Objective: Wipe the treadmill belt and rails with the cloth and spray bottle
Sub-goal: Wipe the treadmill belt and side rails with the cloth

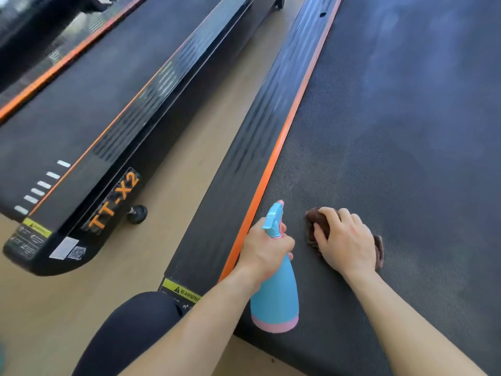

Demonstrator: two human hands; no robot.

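Lower centre of frame, head view: my left hand (264,249) wraps neck of spray bottle (275,297), upright over near edge of belt (393,145). Right hand (345,240) curls over bunched brown cloth (318,221), pressing it on belt near orange-edged rail (257,131). I'd mist lightly ahead, then wipe in long overlapping strokes. Belt textured, patchy. Second treadmill (81,118) upper left, tan floor (189,147) between.

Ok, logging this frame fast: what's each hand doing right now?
Left hand: grips the spray bottle.
Right hand: holds the cloth on the belt.
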